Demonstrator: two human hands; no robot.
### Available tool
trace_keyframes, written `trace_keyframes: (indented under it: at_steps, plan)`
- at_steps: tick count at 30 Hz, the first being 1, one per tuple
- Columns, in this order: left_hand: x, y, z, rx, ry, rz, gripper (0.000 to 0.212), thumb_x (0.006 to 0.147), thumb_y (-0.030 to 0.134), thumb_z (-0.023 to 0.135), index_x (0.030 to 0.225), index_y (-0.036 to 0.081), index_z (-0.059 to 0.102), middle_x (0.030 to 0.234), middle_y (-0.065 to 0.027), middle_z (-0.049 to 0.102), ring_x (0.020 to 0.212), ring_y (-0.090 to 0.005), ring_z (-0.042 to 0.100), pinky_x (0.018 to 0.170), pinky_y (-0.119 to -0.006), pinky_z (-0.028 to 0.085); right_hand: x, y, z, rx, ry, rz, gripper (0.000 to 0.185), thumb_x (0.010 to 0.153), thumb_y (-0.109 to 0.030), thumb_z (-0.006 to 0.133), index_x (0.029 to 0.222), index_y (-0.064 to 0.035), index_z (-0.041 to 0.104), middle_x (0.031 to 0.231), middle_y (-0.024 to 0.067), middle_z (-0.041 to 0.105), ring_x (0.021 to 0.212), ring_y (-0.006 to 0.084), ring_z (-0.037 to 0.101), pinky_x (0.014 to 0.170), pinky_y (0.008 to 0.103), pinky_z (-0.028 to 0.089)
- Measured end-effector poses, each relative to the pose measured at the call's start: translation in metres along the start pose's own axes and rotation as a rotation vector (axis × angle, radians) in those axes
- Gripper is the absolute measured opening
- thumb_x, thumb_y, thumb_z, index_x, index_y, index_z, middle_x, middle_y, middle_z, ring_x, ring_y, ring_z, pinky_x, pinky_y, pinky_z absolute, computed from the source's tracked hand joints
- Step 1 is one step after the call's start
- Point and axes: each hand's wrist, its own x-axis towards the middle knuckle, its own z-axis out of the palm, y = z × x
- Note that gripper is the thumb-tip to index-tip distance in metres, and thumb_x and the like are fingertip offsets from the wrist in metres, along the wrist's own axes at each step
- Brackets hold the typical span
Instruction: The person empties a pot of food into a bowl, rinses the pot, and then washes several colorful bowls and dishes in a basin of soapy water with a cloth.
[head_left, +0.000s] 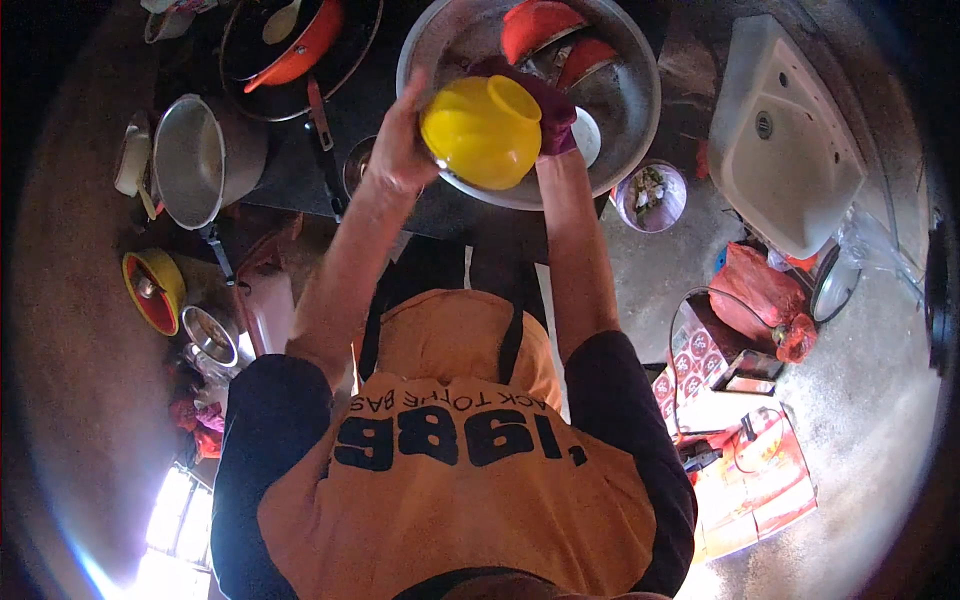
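Observation:
A glossy yellow bowl (480, 135) is held tilted over the near side of a wide metal basin (643, 97), its foot ring facing up and to the right. My left hand (401, 146) grips it by the left side. My right hand (556, 120) is covered by a dark purple cloth or glove and bears against the bowl's right and far side; its fingers are hidden. Inside the basin lie two red bowls (540, 30), tipped on their sides. A white dish (586, 136) shows partly behind my right wrist.
Left of the basin are an orange-red pan (311, 52) with a wooden spoon (281, 24) and a metal saucepan (187, 161). A small bucket (649, 196) with scraps stands to the right, below a white sink (787, 135). A red plastic bag (754, 289) lies farther right.

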Motion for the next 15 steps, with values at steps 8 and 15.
trace_keyframes:
  at_steps: [8,15]
  plan:
    - [0.045,-0.055,-0.044,0.795,0.136,0.793,0.023,0.085,0.012,0.059,0.102,-0.003,0.059,0.093,-0.0112,0.064,0.080,-0.0260,0.064,0.065,-0.037,0.051,0.001,0.029,0.015,0.048,0.378,-0.247,0.041,0.087,-0.035,0.050,0.114,-0.0051,0.055,0.108,0.0091,0.061,0.096,0.0219,0.060,0.084,0.0353,0.048]
    - [0.029,-0.062,-0.040,1.618,-0.011,1.090,0.020,0.082,0.009,0.061,0.095,-0.005,0.056,0.078,-0.0221,0.061,0.071,-0.0372,0.061,0.060,-0.039,0.050,-0.018,0.037,0.035,0.116,0.457,-0.182,0.041,0.092,-0.037,0.044,0.120,-0.0087,0.050,0.113,0.0055,0.057,0.101,0.0205,0.056,0.088,0.0331,0.045]
